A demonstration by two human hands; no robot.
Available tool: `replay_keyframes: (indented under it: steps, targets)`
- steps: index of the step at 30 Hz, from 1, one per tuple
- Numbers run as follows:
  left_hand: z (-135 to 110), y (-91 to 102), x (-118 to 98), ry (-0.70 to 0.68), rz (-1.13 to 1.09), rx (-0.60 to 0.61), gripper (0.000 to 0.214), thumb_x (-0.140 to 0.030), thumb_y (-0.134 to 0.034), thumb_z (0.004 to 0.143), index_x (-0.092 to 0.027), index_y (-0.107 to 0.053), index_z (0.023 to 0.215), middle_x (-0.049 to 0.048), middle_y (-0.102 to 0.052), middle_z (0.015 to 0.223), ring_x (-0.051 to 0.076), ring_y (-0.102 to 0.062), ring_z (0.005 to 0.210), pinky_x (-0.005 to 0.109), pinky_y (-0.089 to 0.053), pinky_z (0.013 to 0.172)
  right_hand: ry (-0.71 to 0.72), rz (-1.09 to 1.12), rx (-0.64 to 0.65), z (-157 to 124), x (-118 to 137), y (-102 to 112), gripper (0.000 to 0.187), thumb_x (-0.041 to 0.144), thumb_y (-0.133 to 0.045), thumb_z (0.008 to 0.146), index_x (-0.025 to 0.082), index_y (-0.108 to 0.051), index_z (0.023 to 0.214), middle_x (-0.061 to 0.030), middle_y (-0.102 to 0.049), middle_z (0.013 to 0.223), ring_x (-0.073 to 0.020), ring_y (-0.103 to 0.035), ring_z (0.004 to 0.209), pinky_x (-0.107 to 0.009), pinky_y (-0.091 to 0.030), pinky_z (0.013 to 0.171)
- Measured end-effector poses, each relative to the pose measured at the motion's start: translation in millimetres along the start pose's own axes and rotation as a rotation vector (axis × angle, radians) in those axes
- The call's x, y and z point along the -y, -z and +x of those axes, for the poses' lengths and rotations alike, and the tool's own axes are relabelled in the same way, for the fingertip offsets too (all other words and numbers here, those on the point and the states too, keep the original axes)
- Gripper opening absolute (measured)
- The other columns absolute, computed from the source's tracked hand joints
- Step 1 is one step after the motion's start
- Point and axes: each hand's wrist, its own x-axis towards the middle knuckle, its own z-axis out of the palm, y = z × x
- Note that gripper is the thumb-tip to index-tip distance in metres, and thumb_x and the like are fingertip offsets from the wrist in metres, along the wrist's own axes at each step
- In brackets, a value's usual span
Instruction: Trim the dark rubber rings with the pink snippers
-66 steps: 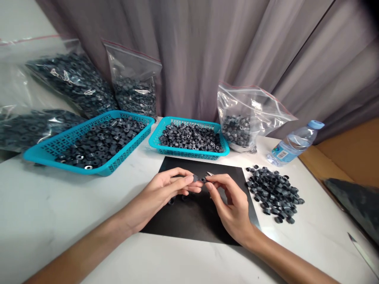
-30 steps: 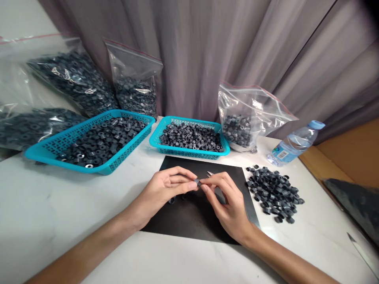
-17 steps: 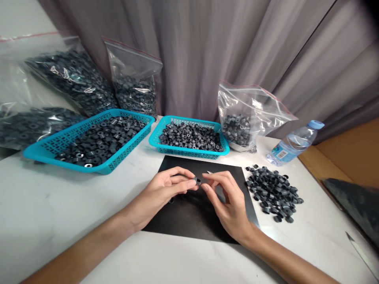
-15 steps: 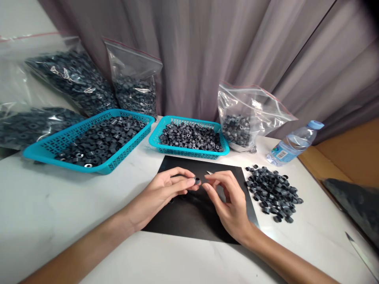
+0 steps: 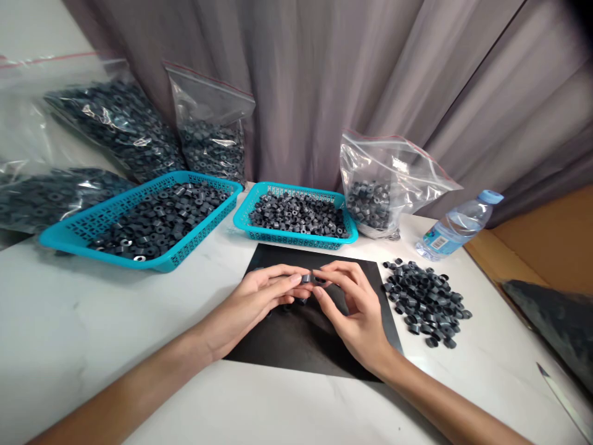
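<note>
My left hand (image 5: 259,293) is closed, pinching a small grey cylindrical sleeve (image 5: 306,279) between thumb and fingers. Right beside it, my right hand (image 5: 354,303) has its thumb and fingertips closed on a small black ring (image 5: 319,280), which is partly covered. The two pieces meet or nearly meet; which of these I cannot tell. Both hands are over a black mat (image 5: 319,355). A few dark pieces (image 5: 288,307) lie on the mat under my left fingers, mostly hidden.
Two blue baskets (image 5: 173,262) (image 5: 296,238) hold many dark ring pieces. Clear zip bags (image 5: 213,145) of similar pieces stand behind. To the right are a loose pile of grey sleeves (image 5: 426,303), a water bottle (image 5: 458,225) and a pointed blade-like tool (image 5: 560,395).
My right hand has moved left to my left hand, and a black ring now shows at its fingertips. The sleeve in my left hand has turned from upright to lying sideways.
</note>
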Motion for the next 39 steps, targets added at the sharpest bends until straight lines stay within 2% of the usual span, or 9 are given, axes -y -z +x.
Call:
replay_keyframes:
  steps: [3, 11, 17, 23, 27, 31, 39]
  targets:
    - [0.1, 0.4, 0.3, -0.028, 0.044, -0.002, 0.030, -0.039, -0.063, 0.090, -0.021, -0.068, 0.114, 0.0071, -0.075, 0.110, 0.023, -0.065, 0.111, 0.033, -0.043, 0.095, 0.021, -0.016, 0.019, 1.6, 1.2, 0.5, 0.025, 0.017, -0.059, 0.093, 0.026, -0.069, 0.114, -0.0077, -0.061, 0.111, -0.0207, -0.061, 0.106, -0.038, -0.053, 0.091]
    - [0.8, 2.3, -0.1, -0.140, 0.150, -0.028, 0.031, -0.039, -0.066, 0.087, -0.022, -0.068, 0.113, 0.0063, -0.074, 0.112, 0.022, -0.067, 0.105, 0.033, -0.047, 0.095, 0.003, -0.013, 0.063, 3.8, 4.2, 0.6, 0.024, 0.017, -0.056, 0.095, 0.024, -0.066, 0.116, -0.0052, -0.064, 0.097, -0.0169, -0.063, 0.089, -0.033, -0.053, 0.082]
    - [3.6, 0.8, 0.1, -0.198, 0.228, -0.055, 0.030, -0.036, -0.070, 0.084, -0.021, -0.069, 0.110, 0.0047, -0.076, 0.106, 0.021, -0.069, 0.099, 0.031, -0.051, 0.092, -0.030, 0.010, 0.054, 2.0, 5.4, 0.3, 0.010, 0.020, -0.061, 0.092, 0.021, -0.064, 0.102, -0.0027, -0.061, 0.087, -0.0162, -0.059, 0.080, -0.032, -0.050, 0.073]
    - [8.2, 3.2, 7.1, -0.287, 0.308, -0.036, 0.024, -0.035, -0.070, 0.084, -0.021, -0.072, 0.104, 0.0049, -0.076, 0.103, 0.023, -0.070, 0.101, 0.032, -0.053, 0.093, -0.051, 0.032, 0.083, 2.7, 5.9, -0.1, 0.009, 0.021, -0.061, 0.093, 0.021, -0.063, 0.101, -0.0017, -0.059, 0.084, -0.0154, -0.057, 0.077, -0.031, -0.049, 0.072]
    - [7.4, 2.5, 7.3, -0.297, 0.352, -0.037, 0.023, -0.036, -0.070, 0.084, -0.021, -0.071, 0.102, 0.0041, -0.076, 0.101, 0.022, -0.070, 0.100, 0.030, -0.052, 0.092, -0.053, 0.031, 0.097, 3.3, 4.5, -0.5, 0.002, 0.021, -0.058, 0.093, 0.021, -0.061, 0.093, -0.0016, -0.058, 0.084, -0.0147, -0.055, 0.074, -0.030, -0.048, 0.069]
    - [6.1, 2.0, 6.9, -0.296, 0.374, -0.034, 0.022, -0.036, -0.069, 0.085, -0.022, -0.070, 0.102, 0.0029, -0.075, 0.101, 0.021, -0.069, 0.100, 0.029, -0.051, 0.091, -0.063, 0.032, 0.100, 2.6, 3.8, 0.0, 0.005, 0.020, -0.057, 0.094, 0.021, -0.059, 0.089, -0.0011, -0.057, 0.084, -0.0144, -0.054, 0.074, -0.030, -0.047, 0.069]
    - [2.4, 1.5, -0.2, -0.198, 0.236, -0.016, 0.024, -0.039, -0.060, 0.092, -0.020, -0.062, 0.107, 0.0056, -0.076, 0.101, 0.021, -0.072, 0.095, 0.030, -0.051, 0.086, -0.103, 0.051, 0.042, 1.9, 4.6, -1.2, 0.005, 0.022, -0.055, 0.095, 0.021, -0.055, 0.089, -0.0007, -0.055, 0.084, -0.0145, -0.055, 0.076, -0.029, -0.047, 0.070]
